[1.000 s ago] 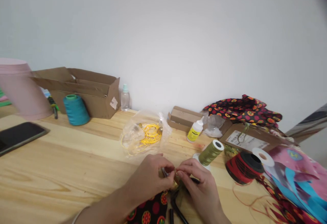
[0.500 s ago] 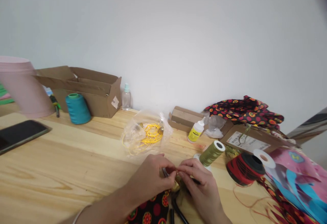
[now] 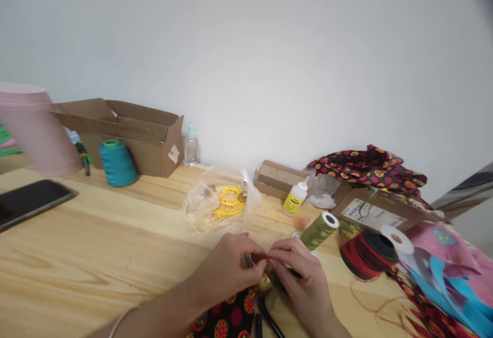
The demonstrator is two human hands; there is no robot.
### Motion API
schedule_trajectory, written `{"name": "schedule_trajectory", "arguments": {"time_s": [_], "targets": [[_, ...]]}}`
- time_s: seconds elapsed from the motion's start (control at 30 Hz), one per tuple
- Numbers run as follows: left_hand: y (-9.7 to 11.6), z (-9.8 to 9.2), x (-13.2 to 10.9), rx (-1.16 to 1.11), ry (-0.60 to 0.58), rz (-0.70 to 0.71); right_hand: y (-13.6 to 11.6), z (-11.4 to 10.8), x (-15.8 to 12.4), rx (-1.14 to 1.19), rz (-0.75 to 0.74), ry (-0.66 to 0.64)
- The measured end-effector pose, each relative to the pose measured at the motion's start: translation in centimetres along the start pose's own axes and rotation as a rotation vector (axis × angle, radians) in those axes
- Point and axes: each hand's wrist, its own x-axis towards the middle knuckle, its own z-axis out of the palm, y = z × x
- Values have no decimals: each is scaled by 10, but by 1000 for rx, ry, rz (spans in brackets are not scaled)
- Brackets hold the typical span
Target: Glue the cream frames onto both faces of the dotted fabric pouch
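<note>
My left hand (image 3: 241,263) and my right hand (image 3: 302,281) meet tip to tip at the front of the table. Both are closed in a pinch on a thin red cord (image 3: 268,260), mostly hidden by the fingers. Just under the fingertips is a small gold bell (image 3: 264,282). Black handles, seemingly of scissors (image 3: 269,319), lie below, partly covered by my hands. Black cloth with red flower prints (image 3: 227,317) rests beneath my left forearm.
Beyond my hands lie a plastic bag with yellow cord (image 3: 229,202), a glue bottle (image 3: 296,198) and a green thread spool (image 3: 319,231). A red cord spool (image 3: 367,256) stands at right. A teal thread cone (image 3: 117,163), cardboard box (image 3: 154,148) and phone (image 3: 34,202) are at left.
Almost nothing differs. Both hands keep their pinch in the same place, and the view has shifted very slightly.
</note>
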Motion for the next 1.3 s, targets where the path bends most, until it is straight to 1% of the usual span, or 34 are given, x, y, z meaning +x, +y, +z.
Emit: {"name": "schedule_trajectory", "arguments": {"time_s": [0.07,0.13,0.4,0.63,0.77,0.83,0.93,1.17,1.3], "targets": [[0,0,0,7,2,0,0,0,1,19,6,4],[0,1,-1,17,0,1,-1,0,2,59,43,3],[0,3,-1,44,3,13,-1,5,3,237,266,7],[0,4,0,111,46,47,-1,9,1,510,552,46],[-1,5,0,155,59,66,-2,10,1,607,716,47],[-1,5,-1,177,54,82,-2,10,1,632,769,63],[1,6,-1,196,47,100,-3,10,2,637,792,93],[3,6,-1,211,39,87,-9,10,5,596,774,153],[3,7,-2,222,30,81,-11,9,5,533,749,147]]}}
